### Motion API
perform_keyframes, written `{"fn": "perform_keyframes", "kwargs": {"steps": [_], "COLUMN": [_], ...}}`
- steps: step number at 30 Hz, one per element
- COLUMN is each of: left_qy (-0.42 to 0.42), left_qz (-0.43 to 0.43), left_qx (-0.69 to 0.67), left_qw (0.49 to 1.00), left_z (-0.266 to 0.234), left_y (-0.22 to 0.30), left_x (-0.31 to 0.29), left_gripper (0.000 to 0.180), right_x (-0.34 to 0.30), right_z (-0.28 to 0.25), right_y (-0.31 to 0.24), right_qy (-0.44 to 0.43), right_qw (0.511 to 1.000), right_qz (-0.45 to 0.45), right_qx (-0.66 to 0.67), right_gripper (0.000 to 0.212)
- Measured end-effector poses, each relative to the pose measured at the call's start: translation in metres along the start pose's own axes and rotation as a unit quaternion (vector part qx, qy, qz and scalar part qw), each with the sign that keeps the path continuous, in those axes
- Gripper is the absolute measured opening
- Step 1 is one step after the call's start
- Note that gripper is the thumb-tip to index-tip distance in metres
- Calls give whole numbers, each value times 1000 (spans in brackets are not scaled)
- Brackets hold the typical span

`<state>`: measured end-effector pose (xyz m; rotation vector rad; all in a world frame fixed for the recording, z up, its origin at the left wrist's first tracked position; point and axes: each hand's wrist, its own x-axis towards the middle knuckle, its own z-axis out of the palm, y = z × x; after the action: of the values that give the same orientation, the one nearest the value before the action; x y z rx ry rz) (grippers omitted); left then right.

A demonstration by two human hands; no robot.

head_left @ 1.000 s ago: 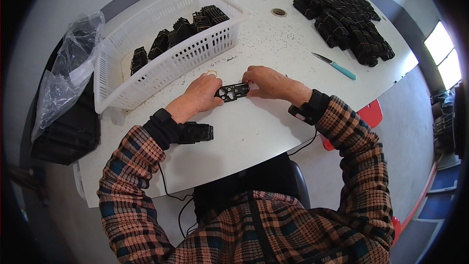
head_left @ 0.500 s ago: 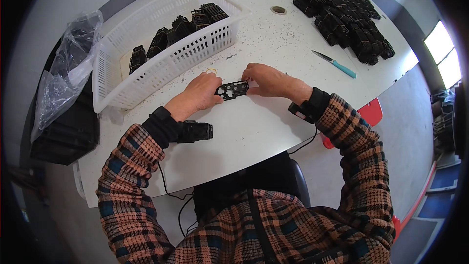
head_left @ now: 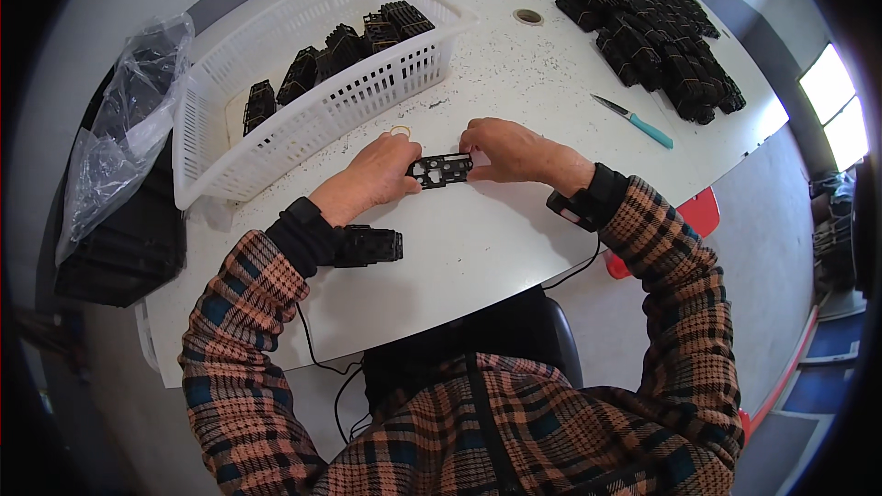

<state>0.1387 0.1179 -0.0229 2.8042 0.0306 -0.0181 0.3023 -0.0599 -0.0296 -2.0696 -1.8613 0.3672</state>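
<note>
A flat black plastic frame part [head_left: 441,171] with several cut-outs is held over the white table between my two hands. My left hand [head_left: 375,174] grips its left end, fingers closed round it. At the right end, my right hand [head_left: 514,152] pinches it between thumb and fingers. A thin yellowish rubber band [head_left: 400,130] shows just beyond my left fingers; whether they touch it I cannot tell. Beside my left wrist lies a stack of similar black parts [head_left: 372,246], partly hidden by the wristband.
A white perforated basket [head_left: 317,115] with several black bundles stands at the far left. Many banded black bundles [head_left: 643,32] are heaped at the far right. A knife with a turquoise handle [head_left: 649,129] lies right of my right hand. Clear plastic film [head_left: 129,119] covers a black crate at left.
Both hands hold the black frame part almost as before. The whole scene has shifted only slightly in the picture.
</note>
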Motion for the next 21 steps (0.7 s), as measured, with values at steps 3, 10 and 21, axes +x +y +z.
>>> {"fn": "perform_keyframes", "kwargs": {"steps": [3, 10, 21], "left_qy": [6, 17, 0], "left_qz": [7, 14, 5], "left_qx": [6, 9, 25], "left_qw": [1000, 1000, 1000], "left_z": [2, 3, 3], "left_y": [-2, -1, 1], "left_x": [0, -1, 2], "left_gripper": [33, 32, 30], "right_x": [1, 1, 6], "right_z": [-1, 5, 14], "right_y": [-5, -10, -10], "right_qy": [-5, 11, 33], "right_qw": [1000, 1000, 997], "right_qz": [7, 1, 26], "right_qx": [-8, -22, -68], "right_gripper": [31, 33, 32]}}
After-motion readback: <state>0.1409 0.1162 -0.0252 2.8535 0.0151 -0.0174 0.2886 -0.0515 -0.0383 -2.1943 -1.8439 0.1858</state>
